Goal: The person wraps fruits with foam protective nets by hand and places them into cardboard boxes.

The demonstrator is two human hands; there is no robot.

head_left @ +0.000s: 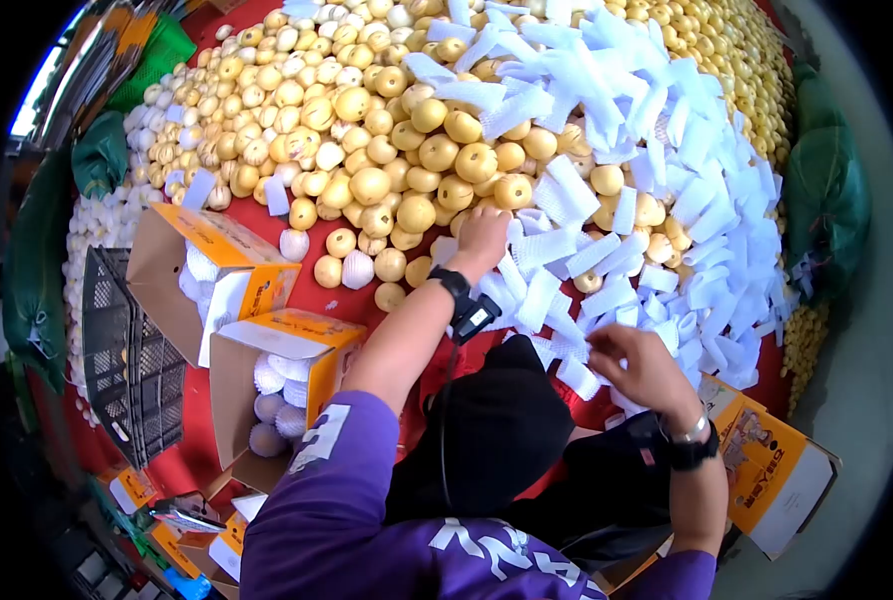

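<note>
The left hand [483, 238] is at a fruit [512, 191], the right hand [641, 365] beside foam sleeves [575, 378]; whether their fingers grip cannot be told. The fruit edges a loose heap [366, 145]; a careless tug could start a roll.

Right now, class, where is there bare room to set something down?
A small red patch lies bare between the open orange-printed cardboard boxes and the round yellow fruit; a narrow red strip runs between black plastic crating and the nearer box. Beyond, fruit and white foam sleeves crowd together.
</note>
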